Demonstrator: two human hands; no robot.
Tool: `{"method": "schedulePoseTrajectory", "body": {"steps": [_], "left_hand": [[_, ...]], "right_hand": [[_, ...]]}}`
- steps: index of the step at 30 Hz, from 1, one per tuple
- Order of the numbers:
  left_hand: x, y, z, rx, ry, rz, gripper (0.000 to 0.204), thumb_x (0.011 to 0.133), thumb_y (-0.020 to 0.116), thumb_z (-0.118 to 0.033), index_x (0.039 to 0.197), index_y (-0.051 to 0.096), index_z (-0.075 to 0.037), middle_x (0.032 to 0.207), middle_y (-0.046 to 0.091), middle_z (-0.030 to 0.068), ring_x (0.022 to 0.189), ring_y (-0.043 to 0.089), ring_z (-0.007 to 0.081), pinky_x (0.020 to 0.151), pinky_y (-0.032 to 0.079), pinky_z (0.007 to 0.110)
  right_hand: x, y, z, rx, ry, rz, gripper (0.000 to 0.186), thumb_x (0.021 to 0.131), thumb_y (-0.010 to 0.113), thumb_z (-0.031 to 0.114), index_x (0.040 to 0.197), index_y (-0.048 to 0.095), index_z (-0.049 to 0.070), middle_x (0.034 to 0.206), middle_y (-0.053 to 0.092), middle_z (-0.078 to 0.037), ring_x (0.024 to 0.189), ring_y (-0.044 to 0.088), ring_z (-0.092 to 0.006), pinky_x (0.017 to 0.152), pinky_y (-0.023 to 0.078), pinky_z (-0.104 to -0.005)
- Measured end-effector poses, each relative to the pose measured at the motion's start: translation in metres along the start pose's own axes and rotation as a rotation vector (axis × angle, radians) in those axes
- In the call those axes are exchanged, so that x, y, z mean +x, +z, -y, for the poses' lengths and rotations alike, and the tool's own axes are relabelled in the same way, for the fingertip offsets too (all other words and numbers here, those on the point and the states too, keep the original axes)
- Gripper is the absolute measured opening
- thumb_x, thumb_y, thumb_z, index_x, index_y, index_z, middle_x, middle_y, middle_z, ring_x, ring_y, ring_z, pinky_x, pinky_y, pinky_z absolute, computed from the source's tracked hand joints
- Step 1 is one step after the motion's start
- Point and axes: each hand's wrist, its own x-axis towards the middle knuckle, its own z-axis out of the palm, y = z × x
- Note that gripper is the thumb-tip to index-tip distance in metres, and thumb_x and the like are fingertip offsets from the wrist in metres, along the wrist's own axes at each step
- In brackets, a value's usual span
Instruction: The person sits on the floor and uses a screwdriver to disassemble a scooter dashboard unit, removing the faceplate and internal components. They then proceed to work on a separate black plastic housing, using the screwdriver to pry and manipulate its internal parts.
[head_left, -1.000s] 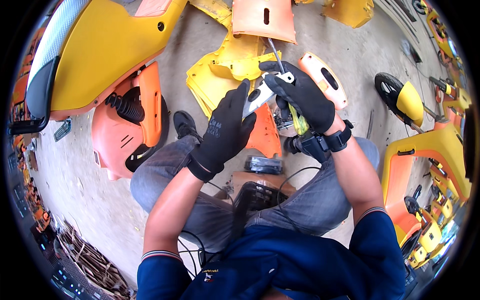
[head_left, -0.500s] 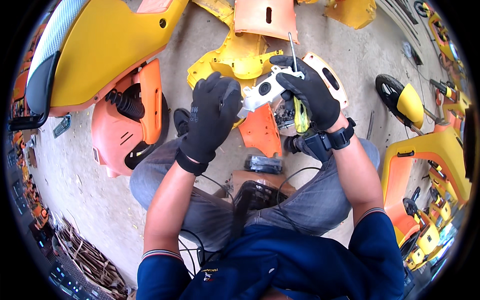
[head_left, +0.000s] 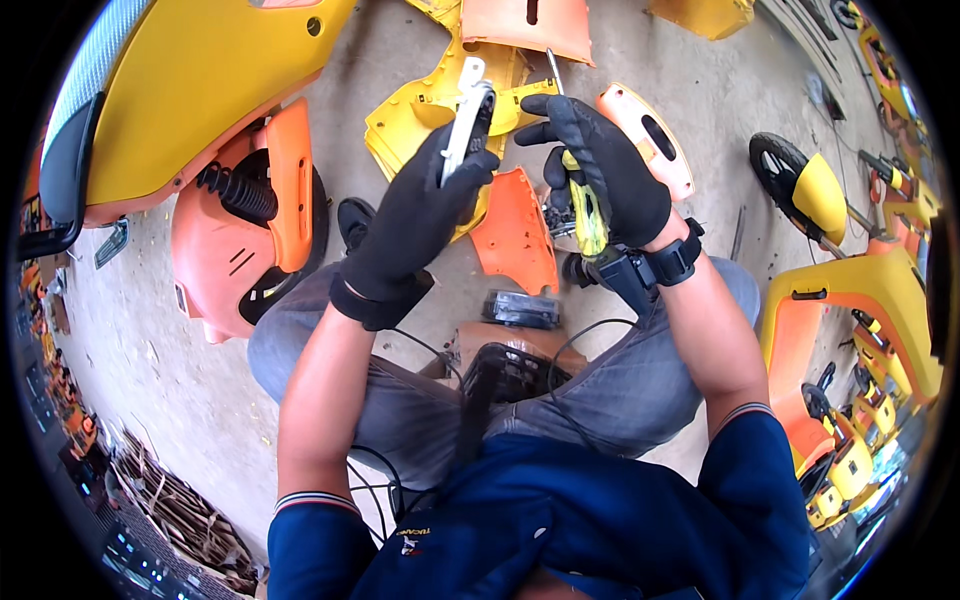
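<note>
In black work gloves, both my hands are raised over my crossed legs. My left hand point(head_left: 420, 205) is closed around a white plastic housing point(head_left: 463, 125), now turned edge-on, with a dark part along its side. My right hand point(head_left: 608, 172) has a screwdriver with a clear yellow-green handle point(head_left: 590, 222) lodged in its palm, its metal shaft pointing away from me. The fingers of that hand are partly stretched toward the housing but apart from it. Below the hands lies an orange panel point(head_left: 513, 235), with a yellow plastic frame point(head_left: 405, 120) beyond.
To the left stands a large yellow-and-orange scooter body point(head_left: 210, 90) with a black spring. An orange panel with a slot point(head_left: 525, 25) and an orange-white oval-slotted piece point(head_left: 645, 140) lie ahead. A wheel with a yellow fender point(head_left: 820, 205) is at right. Cables run across my lap.
The white housing has left my right hand's fingers and turned upright in my left hand, its round black face no longer showing. My right hand has opened somewhat, still holding the screwdriver.
</note>
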Motion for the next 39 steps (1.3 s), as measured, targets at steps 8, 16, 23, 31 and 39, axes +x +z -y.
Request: {"method": "schedulePoseTrajectory", "body": {"steps": [8, 16, 23, 31, 39], "left_hand": [[0.003, -0.024, -0.017, -0.528, 0.049, -0.196, 0.048, 0.107, 0.045, -0.032, 0.137, 0.048, 0.006, 0.122, 0.064, 0.0202, 0.106, 0.068, 0.026, 0.098, 0.056, 0.039], [0.001, -0.032, -0.029, -0.666, 0.058, -0.224, 0.045, 0.107, 0.048, -0.036, 0.128, 0.053, 0.003, 0.111, 0.068, 0.0157, 0.098, 0.07, 0.0229, 0.088, 0.058, 0.036], [0.003, -0.04, -0.03, -0.648, 0.147, -0.234, 0.049, 0.106, 0.047, -0.041, 0.129, 0.052, 0.002, 0.11, 0.068, 0.0137, 0.094, 0.07, 0.0214, 0.086, 0.056, 0.033], [0.002, -0.05, -0.03, -0.706, 0.007, -0.284, 0.055, 0.108, 0.036, -0.045, 0.136, 0.051, 0.0, 0.115, 0.069, 0.0167, 0.098, 0.07, 0.0254, 0.091, 0.056, 0.038], [0.003, -0.049, -0.034, -0.671, -0.063, -0.288, 0.058, 0.109, 0.031, -0.046, 0.135, 0.05, 0.001, 0.115, 0.068, 0.0162, 0.099, 0.07, 0.0247, 0.093, 0.056, 0.039]], "right_hand": [[0.021, -0.032, -0.049, -0.318, 0.143, -0.013, 0.028, 0.102, 0.056, 0.026, 0.118, 0.063, 0.004, 0.089, 0.063, -0.003, 0.065, 0.058, -0.0091, 0.054, 0.052, -0.0253], [0.033, -0.03, -0.142, -0.516, 0.469, 0.08, 0.026, 0.094, 0.063, 0.022, 0.117, 0.063, 0.008, 0.092, 0.064, -0.006, 0.067, 0.061, -0.0128, 0.054, 0.053, -0.0273], [0.083, -0.006, -0.232, -0.49, 0.432, 0.019, 0.036, 0.091, 0.061, 0.016, 0.125, 0.06, 0.005, 0.082, 0.063, -0.01, 0.062, 0.062, -0.0172, 0.051, 0.056, -0.0317], [0.109, 0.02, -0.3, -0.715, 0.581, 0.048, 0.039, 0.091, 0.063, 0.019, 0.128, 0.057, 0.007, 0.08, 0.066, -0.014, 0.059, 0.065, -0.0209, 0.051, 0.055, -0.035], [0.131, 0.005, -0.374, -0.967, 0.499, -0.003, 0.041, 0.086, 0.072, 0.039, 0.112, 0.068, 0.008, 0.083, 0.071, -0.011, 0.062, 0.067, -0.0217, 0.058, 0.054, -0.0348]]}}
